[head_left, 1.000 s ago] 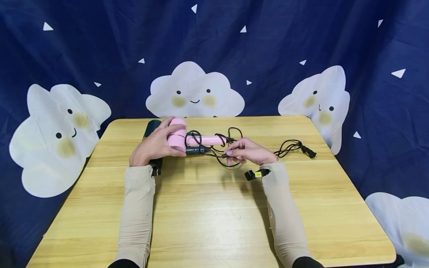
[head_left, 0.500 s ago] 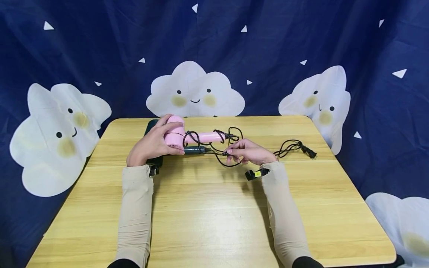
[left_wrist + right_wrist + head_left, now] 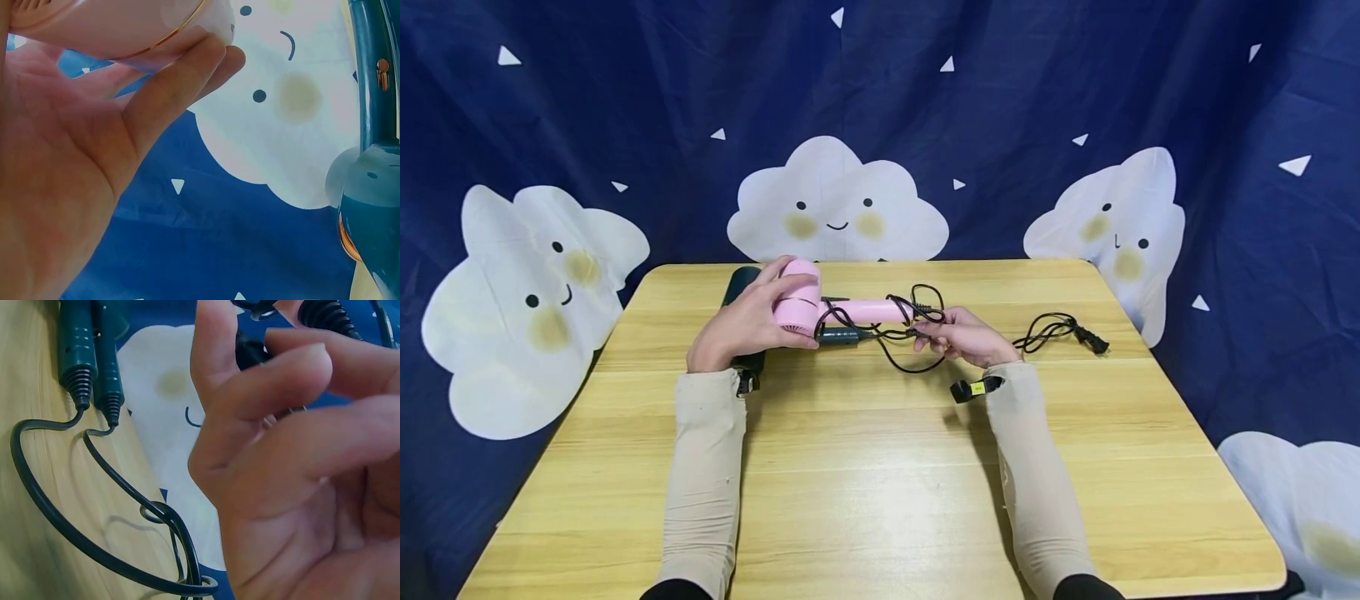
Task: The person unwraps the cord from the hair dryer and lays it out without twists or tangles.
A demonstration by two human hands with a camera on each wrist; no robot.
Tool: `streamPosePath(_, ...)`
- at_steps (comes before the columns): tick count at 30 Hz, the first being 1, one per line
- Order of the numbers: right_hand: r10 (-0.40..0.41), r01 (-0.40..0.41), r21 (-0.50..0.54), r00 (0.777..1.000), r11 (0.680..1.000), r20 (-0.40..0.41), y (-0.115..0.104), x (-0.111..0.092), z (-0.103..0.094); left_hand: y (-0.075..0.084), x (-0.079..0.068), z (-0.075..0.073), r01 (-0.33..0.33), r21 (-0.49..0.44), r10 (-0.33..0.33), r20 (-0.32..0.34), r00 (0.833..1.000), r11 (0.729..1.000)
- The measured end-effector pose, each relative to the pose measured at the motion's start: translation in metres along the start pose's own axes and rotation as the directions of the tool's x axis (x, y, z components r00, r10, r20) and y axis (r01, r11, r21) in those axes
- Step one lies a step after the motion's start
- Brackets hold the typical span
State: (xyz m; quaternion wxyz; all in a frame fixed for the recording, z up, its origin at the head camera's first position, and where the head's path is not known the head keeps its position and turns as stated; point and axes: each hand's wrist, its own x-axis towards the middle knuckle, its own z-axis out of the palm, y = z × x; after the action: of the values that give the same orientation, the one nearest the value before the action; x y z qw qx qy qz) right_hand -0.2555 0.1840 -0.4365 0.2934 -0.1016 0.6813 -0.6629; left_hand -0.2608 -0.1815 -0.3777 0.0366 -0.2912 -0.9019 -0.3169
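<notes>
My left hand grips a pink hair dryer by its head, with fingers and thumb round it. The handle points right, a black cord looped loosely about it. Near the handle's end, my right hand pinches this cord; in the right wrist view a dark piece shows between the fingers. Below the pink dryer lies a dark green hair dryer, its head partly hidden by my left hand. Two dark green handles with cords appear side by side in the right wrist view.
A bundled black cord with a two-pin plug lies right of my right hand on the wooden table. A blue curtain with cloud faces hangs behind the table's far edge.
The pink hair dryer shifts slightly left, then back right with my left hand. My right hand's fingers move a little up and right with the cord, closer to the handle's end.
</notes>
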Motion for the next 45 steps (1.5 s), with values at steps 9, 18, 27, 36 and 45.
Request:
streamPosePath(9,-0.035,0.041,0.059,0.994,0.997,-0.1,0.004,0.0,-0.005,0.007,0.002,0.005,0.036,0.012,-0.036,0.042,0.998,0.999)
streamPosePath(18,-0.099,0.109,0.069,0.986,0.992,-0.131,0.0,0.0,-0.005,0.01,0.004,0.008,0.008,0.027,-0.009,0.046,0.999,1.0)
streamPosePath(27,-0.099,0.122,0.077,0.961,0.989,-0.257,-0.002,-0.001,-0.003,0.012,0.005,0.01,-0.026,0.035,0.024,0.056,0.998,0.999)
streamPosePath(36,-0.122,0.159,0.106,0.949,0.982,-0.289,-0.003,-0.001,-0.004,0.012,0.006,0.012,-0.025,0.038,0.022,0.075,0.997,0.999)
streamPosePath(45,-0.156,0.193,0.104,0.943,0.976,-0.294,-0.007,-0.001,0.0,0.01,0.006,0.014,0.006,0.035,-0.01,0.097,0.995,0.999)
